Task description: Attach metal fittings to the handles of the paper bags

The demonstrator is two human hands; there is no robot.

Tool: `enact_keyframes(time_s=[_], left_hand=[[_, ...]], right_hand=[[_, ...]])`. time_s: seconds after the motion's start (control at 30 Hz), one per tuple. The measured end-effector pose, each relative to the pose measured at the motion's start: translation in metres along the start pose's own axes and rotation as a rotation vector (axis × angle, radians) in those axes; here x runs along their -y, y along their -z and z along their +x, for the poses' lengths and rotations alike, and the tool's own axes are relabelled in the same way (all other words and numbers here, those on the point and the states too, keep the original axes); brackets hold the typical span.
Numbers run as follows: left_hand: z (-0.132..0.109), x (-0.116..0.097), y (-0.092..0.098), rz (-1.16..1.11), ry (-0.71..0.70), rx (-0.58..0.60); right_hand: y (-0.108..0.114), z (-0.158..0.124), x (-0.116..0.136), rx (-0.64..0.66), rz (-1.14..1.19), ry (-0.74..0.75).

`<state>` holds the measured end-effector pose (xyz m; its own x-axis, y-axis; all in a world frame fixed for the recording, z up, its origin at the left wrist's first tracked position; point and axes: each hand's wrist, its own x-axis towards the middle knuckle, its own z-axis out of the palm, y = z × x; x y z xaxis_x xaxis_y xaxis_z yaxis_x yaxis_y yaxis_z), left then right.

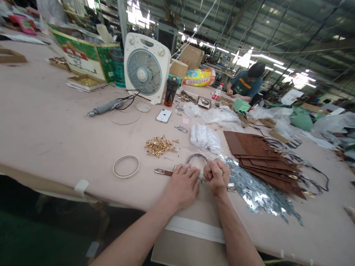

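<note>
My left hand [183, 184] lies flat, fingers stretched, over a brown strap [168, 173] with a metal fitting at its left end. Close beside it my right hand [218, 176] is closed in a fist at the strap's right part; whatever it grips is hidden. A dark curved handle-like loop [196, 156] arches just beyond both hands. To the right of my fist spread many flat silver metal pieces [251, 188]. Gold-coloured metal hardware [159, 146] is heaped beyond my left hand. A ring of tape [114, 170] lies further left.
Stacked brown leather-like panels [258, 155] lie at right. Beyond the hands are a plastic bag of white material [205, 138], a phone [163, 116], a corded grey power tool [105, 107], a box fan [146, 70] and a dark bottle [170, 92]. A co-worker [244, 87] sits across the table.
</note>
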<state>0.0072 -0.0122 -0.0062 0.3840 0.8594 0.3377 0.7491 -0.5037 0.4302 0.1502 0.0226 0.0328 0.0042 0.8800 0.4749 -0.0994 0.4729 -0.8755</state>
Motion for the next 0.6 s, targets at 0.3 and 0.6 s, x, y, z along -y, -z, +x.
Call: enact_keyframes(time_s=[0.3,0.6], left_hand=[[0.000,0.000,0.000,0.044,-0.002,-0.009],[-0.001,0.001,-0.002,0.048,0.007,0.002]], right_hand=[[-0.001,0.000,-0.009,-0.045,0.081,-0.036],[-0.003,-0.025,0.008,-0.163,0.146,0.175]])
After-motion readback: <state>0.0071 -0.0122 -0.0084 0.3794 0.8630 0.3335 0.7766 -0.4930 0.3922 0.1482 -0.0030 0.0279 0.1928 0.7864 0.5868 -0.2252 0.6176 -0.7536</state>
